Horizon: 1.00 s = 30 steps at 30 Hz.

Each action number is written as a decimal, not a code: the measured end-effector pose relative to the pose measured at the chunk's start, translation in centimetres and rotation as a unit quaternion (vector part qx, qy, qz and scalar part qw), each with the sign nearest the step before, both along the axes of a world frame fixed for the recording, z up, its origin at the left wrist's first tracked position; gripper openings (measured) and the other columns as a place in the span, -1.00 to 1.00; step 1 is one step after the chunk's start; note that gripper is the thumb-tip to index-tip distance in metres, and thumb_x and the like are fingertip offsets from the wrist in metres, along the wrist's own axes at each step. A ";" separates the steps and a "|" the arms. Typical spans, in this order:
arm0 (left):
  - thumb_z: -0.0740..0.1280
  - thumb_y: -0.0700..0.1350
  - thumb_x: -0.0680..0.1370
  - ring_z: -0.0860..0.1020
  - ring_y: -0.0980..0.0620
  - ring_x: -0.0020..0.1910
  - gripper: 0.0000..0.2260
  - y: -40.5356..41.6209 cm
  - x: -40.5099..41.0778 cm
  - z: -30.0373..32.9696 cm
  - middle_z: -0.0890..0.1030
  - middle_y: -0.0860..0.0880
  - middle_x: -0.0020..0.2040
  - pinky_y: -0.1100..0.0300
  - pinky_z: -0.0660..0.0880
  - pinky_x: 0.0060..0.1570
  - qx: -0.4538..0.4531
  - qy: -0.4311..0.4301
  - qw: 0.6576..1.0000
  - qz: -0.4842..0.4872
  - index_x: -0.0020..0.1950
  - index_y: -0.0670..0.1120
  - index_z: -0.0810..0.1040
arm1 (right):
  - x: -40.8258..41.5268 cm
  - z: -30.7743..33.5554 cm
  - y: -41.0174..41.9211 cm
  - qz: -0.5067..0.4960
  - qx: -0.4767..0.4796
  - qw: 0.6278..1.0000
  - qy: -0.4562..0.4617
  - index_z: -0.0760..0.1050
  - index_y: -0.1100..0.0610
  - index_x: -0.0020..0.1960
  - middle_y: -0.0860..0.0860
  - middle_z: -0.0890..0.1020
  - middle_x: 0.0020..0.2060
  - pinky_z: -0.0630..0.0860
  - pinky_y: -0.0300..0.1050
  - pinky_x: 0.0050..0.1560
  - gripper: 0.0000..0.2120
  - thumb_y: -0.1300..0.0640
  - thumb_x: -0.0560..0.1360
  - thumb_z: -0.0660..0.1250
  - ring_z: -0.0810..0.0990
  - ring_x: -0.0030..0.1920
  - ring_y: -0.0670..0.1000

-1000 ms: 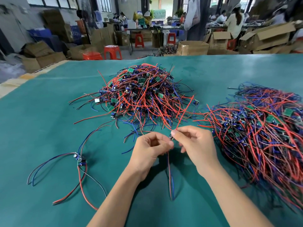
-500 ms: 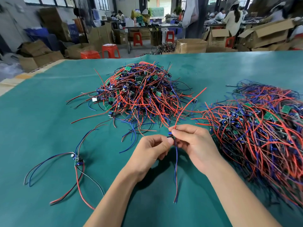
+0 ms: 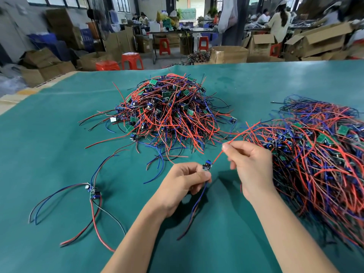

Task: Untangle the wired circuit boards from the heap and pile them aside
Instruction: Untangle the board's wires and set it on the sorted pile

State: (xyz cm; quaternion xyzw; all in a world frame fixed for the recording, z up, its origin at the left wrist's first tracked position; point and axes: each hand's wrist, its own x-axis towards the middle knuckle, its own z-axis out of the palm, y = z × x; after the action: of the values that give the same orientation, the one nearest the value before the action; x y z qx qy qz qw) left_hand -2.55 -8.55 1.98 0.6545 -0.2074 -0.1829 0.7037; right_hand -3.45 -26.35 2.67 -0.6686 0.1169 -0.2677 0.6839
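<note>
Circuit board (image 3: 207,166), small, w/ blue component on top: held above the bench (image 3: 226,243), centre-front, between your two hands. Your left hand (image 3: 182,186) pinches it at the lower edge, thumb and forefinger closed on it, other fingers curled under. Blue wire (image 3: 194,209) hangs from the board down past your left wrist; its end lies on the green bench cover.

Your right hand (image 3: 251,170), just right of and slightly above the left, pinches the board's red wire (image 3: 217,156) between thumb and forefinger tip. Grip narrow, on the wire only. Beyond the pinch the wire runs up-right toward the sorted pile (image 3: 323,154), free end raised just above the pile's near edge.

Heap (image 3: 169,115): tangled mound of red, blue, black leads w/ green boards showing, bench centre, beyond both hands. Stray leads fan out from its base toward you.

Sorted pile: right side of bench, wires lying roughly parallel, boards bunched toward the far end. Touching your right forearm or not: can't tell.

Loose unit (image 3: 93,191): one or two boards w/ long leads splayed flat on bench, front-left, well apart from both hands.

Background: cardboard boxes (image 3: 319,42), red stools (image 3: 132,60), seated workers at far tables, blurred.
</note>
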 end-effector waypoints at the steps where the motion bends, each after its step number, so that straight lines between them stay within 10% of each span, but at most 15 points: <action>1: 0.41 -0.16 0.49 0.32 0.12 -0.47 -0.83 0.0 0.0 0.0 0.45 -0.01 -0.48 0.38 0.28 -0.42 0.002 -0.002 1.000 -0.004 -0.29 -0.12 0.54 | 0.1 0.1 -0.4 -0.033 0.015 0.999 -0.015 0.68 0.07 -0.23 -0.08 0.58 -0.46 0.40 -0.31 -0.45 -0.83 0.28 0.49 0.51 0.44 -0.47 -0.11; 7: 0.33 -0.20 0.60 0.35 0.09 -0.43 -0.79 -0.1 0.2 -0.2 0.47 -0.04 -0.41 0.31 0.29 -0.36 -0.039 0.029 0.997 0.061 -0.24 -0.12 0.58 | 0.3 0.1 -1.0 -0.161 0.136 0.977 -0.039 0.60 0.13 -0.13 0.00 0.67 -0.34 0.41 -0.23 -0.53 -0.86 0.19 0.61 0.38 0.48 -0.51 -0.10; 14: 0.34 -0.09 0.58 0.48 0.08 -0.26 -0.74 -0.2 0.1 -0.4 0.60 -0.01 -0.26 0.23 0.43 -0.17 -0.030 -0.012 0.998 0.046 -0.07 -0.31 0.60 | -1.1 -0.1 3.2 0.166 -0.077 0.981 0.061 0.74 -0.03 -0.13 -0.05 0.72 -0.31 0.46 -0.32 -0.32 -0.81 -0.12 0.35 0.51 0.59 -0.33 -0.15; 24: 0.34 -0.22 0.59 0.44 0.10 -0.41 -0.84 0.0 0.2 0.0 0.64 -0.12 -0.33 0.31 0.38 -0.34 0.011 -0.008 1.000 -0.015 -0.15 -0.17 0.67 | -1.6 2.0 1.0 0.058 -0.098 0.993 -0.013 0.73 -0.10 -0.19 0.11 0.67 -0.34 0.42 -0.02 -0.28 -0.78 -0.21 0.28 0.50 0.43 -0.37 -0.09; 30: 0.33 -0.24 0.60 0.51 0.03 -0.23 -0.84 0.0 0.0 -0.2 0.67 -0.10 -0.21 0.27 0.45 -0.22 0.028 -0.029 0.999 -0.030 -0.13 -0.19 0.66 | -2.4 6.7 -1.5 -0.015 -0.130 0.990 -0.049 0.71 -0.20 -0.23 -0.12 0.62 -0.45 0.42 -0.29 -0.43 -0.97 -0.08 0.37 0.50 0.45 -0.45 -0.17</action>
State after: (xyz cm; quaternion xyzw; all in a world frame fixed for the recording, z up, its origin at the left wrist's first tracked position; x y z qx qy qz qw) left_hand -2.57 -8.53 1.80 0.6728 -0.2418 -0.1907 0.6727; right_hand -5.87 -27.84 9.34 -0.7359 0.0572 -0.3231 0.5923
